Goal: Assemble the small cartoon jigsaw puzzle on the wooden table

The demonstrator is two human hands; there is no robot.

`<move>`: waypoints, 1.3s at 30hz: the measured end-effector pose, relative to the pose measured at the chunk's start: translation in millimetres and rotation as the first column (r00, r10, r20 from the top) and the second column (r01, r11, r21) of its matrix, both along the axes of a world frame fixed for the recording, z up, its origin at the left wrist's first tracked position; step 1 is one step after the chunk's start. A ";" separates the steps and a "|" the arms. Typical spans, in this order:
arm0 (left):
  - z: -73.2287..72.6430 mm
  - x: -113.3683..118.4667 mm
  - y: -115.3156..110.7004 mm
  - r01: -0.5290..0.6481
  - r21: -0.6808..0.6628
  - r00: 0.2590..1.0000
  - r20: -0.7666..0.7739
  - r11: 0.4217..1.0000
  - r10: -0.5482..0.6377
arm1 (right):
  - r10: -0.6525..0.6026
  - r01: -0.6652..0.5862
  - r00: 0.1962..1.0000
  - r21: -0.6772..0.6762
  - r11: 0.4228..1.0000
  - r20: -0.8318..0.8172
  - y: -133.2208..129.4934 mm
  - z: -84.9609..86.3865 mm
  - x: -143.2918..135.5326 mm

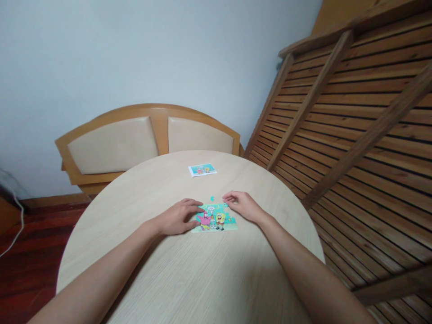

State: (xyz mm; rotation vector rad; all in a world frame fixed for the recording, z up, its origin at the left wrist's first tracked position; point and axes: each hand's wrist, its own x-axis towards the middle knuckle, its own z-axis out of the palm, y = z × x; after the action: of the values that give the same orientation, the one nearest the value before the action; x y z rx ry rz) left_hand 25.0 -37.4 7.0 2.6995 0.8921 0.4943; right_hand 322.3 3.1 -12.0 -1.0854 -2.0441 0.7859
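Note:
A jigsaw puzzle [212,220] of cartoon figures on a teal background lies flat on the table, with an uneven gap along its upper right side. My left hand [180,217] rests at its left edge, fingers spread and fingertips touching it. At the upper right corner, my right hand [243,206] has its fingers pinched together, with a small teal puzzle piece [226,205] at the fingertips, partly hidden. Just above the puzzle lies one loose teal piece [212,198].
A small picture card [202,169] with similar figures lies farther back on the round wooden table [175,279]. Behind the table stands a padded wooden headboard [158,130]. A slatted wooden panel [354,148] leans along the right side. A white cable [20,220] hangs at far left.

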 end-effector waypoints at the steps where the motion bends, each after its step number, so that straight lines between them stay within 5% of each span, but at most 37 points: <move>1: -0.1 0.1 0.0 -0.001 -0.001 1.000 0.002 1.000 0.001 | -0.007 0.007 1.000 0.001 1.000 -0.002 0.2 -0.6 -0.9; 11: -1.1 -0.4 0.8 0.000 -0.004 1.000 0.000 1.000 0.000 | -0.084 0.083 0.995 0.013 0.996 0.050 -5.5 2.6 -10.6; 22: -1.1 -0.7 0.1 -0.006 -0.011 1.000 -0.010 1.000 0.006 | -0.001 -0.013 0.988 0.088 0.996 0.157 -2.1 -0.1 1.0; 35: -1.2 -5.7 1.7 -0.011 -0.036 1.000 -0.017 0.999 0.010 | -0.005 0.026 0.995 -0.209 0.977 0.103 -9.7 14.6 12.5; 39: 1.9 -4.8 0.2 -0.005 -0.036 1.000 -0.012 0.999 0.005 | -0.038 0.064 0.991 -0.203 0.977 0.131 -9.9 11.8 6.2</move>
State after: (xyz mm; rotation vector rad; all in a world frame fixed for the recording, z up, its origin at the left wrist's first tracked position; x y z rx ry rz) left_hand 20.2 -37.2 8.9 2.6708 0.9026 0.4586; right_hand 328.4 -6.8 -0.3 -1.3285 -2.0639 0.9409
